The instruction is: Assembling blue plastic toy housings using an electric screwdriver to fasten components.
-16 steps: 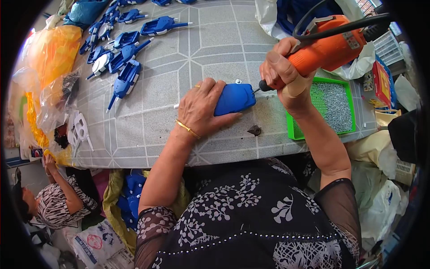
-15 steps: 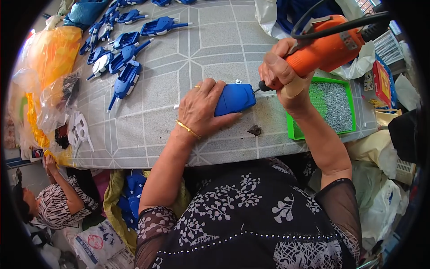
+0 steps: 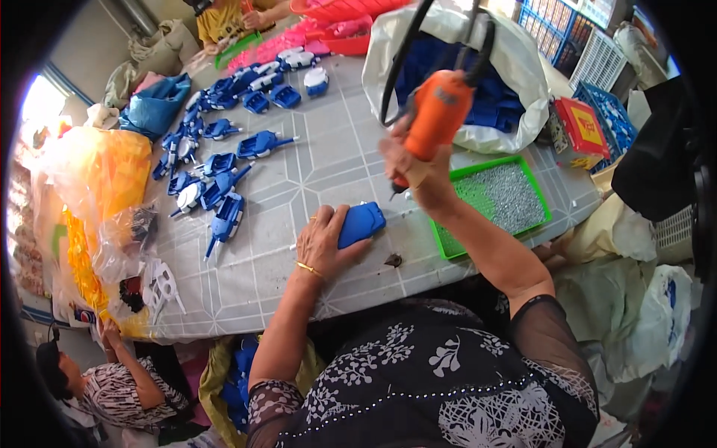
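A smooth blue plastic casing (image 3: 363,225) lies on the grey patterned table, and my left hand (image 3: 326,243) is closed around its left end, thumb along the near edge. My right hand (image 3: 420,172) grips an orange electric screwdriver (image 3: 439,108), held upright with its bit pointing down, apart from the casing and beyond its far right corner. A dark cable loops up from the tool's top. To the right, beneath my right forearm, is a green tray (image 3: 535,175) of small silvery screws (image 3: 514,196). A small dark pointed piece (image 3: 393,260) rests near the casing.
Several blue-and-white toy-like assemblies (image 3: 226,219) spread over the table's left and far side. A white sack (image 3: 532,82) of blue parts stands far right, near a red-and-yellow box (image 3: 581,136). Orange plastic bags (image 3: 112,172) lie left. Co-workers sit at left (image 3: 134,384) and far side (image 3: 222,26).
The screwdriver has come up off the casing's right end and swung from slanted to upright. My left hand stays on the casing. The view has shifted, showing more of the table's far side.
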### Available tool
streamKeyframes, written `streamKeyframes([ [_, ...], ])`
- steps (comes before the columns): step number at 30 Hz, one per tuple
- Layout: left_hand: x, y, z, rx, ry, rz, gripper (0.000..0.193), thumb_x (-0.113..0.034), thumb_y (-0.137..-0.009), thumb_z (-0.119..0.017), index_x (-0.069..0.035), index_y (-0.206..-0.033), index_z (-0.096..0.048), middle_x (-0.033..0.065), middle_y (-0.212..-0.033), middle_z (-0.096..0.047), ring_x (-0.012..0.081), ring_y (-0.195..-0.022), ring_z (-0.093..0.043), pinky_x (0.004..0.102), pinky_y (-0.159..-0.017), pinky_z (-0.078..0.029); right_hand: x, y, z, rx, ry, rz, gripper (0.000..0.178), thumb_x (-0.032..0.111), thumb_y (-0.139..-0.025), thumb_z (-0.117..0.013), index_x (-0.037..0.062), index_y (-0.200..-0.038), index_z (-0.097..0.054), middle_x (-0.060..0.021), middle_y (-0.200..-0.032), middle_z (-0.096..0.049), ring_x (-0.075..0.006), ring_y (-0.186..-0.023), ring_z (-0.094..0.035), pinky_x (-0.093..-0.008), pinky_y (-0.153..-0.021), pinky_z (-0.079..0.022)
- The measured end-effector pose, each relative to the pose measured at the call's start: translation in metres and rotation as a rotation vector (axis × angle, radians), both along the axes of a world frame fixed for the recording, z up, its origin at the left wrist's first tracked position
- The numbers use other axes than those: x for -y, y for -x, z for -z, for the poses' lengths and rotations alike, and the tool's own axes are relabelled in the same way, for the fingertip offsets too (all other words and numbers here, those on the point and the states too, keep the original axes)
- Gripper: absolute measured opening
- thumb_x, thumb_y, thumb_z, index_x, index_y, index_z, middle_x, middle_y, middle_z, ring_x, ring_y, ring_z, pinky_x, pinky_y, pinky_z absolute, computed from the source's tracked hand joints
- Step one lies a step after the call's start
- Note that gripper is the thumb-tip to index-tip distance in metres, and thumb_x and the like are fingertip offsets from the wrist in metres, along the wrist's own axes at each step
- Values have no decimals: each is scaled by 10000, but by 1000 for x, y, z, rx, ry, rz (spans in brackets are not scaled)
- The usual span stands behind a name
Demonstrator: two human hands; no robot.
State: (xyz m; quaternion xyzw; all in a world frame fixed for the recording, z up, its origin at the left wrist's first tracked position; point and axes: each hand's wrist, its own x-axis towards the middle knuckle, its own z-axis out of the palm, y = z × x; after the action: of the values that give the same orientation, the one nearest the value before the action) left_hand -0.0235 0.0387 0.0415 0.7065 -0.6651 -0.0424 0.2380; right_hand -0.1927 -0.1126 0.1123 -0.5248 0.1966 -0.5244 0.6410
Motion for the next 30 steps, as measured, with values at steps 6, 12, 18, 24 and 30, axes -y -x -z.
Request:
streamKeyframes([
  [6,-65,-43,-75,108,187,-51,725,-373,-742,-889,-34,-1326,-627,190,-1106,-611,386,-968,-649,476,-836,-537,43,90,-10,-267,325,-127,774,137,-885,-744,62,-1561,-375,-84,-1263,-596,-183,-1129,-618,-352,-978,-508],
  [12,-264,-87,-90,-113,-150,-394,662,-280,-709,-859,43,-1245,-643,199,-1068,-625,373,-996,-637,425,-894,-524,115,152,27,-945,765,154,568,-24,-772,-668,47,-1334,-618,-173,-1318,-642,-366,-1268,-605,-424,-1108,-467],
  [18,-416,-79,10,-347,-450,-727,740,-312,-703,-913,45,-1290,-638,160,-1089,-611,307,-1013,-640,389,-904,-521,264,156,78,-1184,915,573,523,348,-838,-767,86,-1281,-675,-238,-1206,-653,-418,-1177,-607,-521,-1037,-471],
  [24,-433,-59,40,-47,-282,-902,775,-380,-740,-881,23,-1327,-574,214,-1167,-578,429,-1064,-610,466,-916,-509,252,105,64,-1716,886,597,667,465,-850,-752,85,-1384,-633,-215,-1404,-568,-367,-1344,-522,-582,-1118,-413],
  [30,-438,-118,103,18,-210,-968,775,-457,-841,-819,32,-1384,-561,264,-1270,-582,486,-1176,-566,525,-1004,-477,259,121,68,-1272,893,157,497,318,-884,-745,41,-1292,-683,-172,-1327,-667,-390,-1272,-602,-490,-1109,-462],
])
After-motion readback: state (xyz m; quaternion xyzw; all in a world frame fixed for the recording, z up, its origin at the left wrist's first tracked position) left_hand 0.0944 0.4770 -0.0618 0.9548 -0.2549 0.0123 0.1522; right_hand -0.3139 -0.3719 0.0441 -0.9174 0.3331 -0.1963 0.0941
